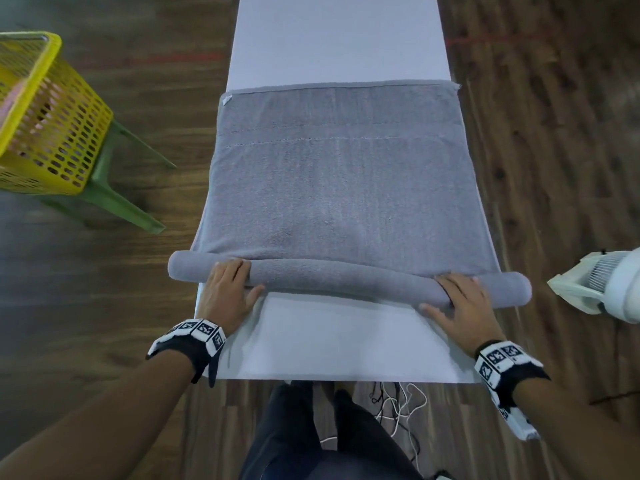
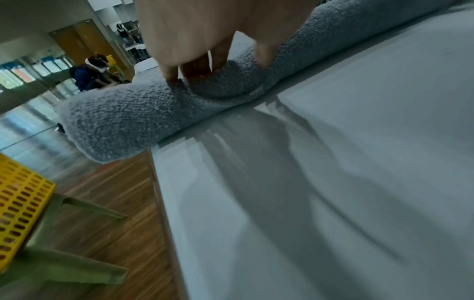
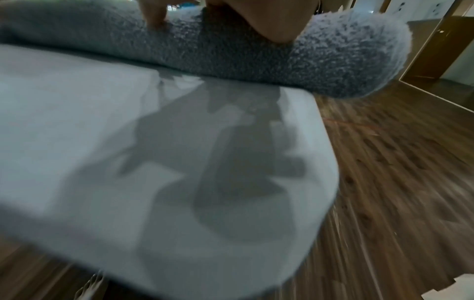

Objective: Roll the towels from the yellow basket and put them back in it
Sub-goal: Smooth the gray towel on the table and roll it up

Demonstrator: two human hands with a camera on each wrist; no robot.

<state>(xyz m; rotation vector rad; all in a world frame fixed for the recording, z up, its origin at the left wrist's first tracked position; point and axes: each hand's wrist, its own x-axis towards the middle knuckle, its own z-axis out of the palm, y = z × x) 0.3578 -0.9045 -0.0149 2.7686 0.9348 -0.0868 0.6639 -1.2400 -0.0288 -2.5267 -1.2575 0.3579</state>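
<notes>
A grey towel (image 1: 343, 188) lies spread across the white table (image 1: 336, 337). Its near edge is wound into a thin roll (image 1: 346, 278) whose ends overhang both sides of the table. My left hand (image 1: 230, 289) grips the roll near its left end, fingers over the top and thumb on the near side; in the left wrist view the fingertips (image 2: 170, 76) dig into the roll (image 2: 128, 121). My right hand (image 1: 460, 306) grips the roll (image 3: 307, 60) near its right end in the same way. The yellow basket (image 1: 52, 116) stands at the far left with something pink inside.
The basket rests on a green stool (image 1: 104, 195) on the wooden floor, left of the table. A white fan-like device (image 1: 602, 289) is close to the table's right side. Cables (image 1: 398, 410) lie on the floor by my legs. Bare tabletop lies beyond the towel.
</notes>
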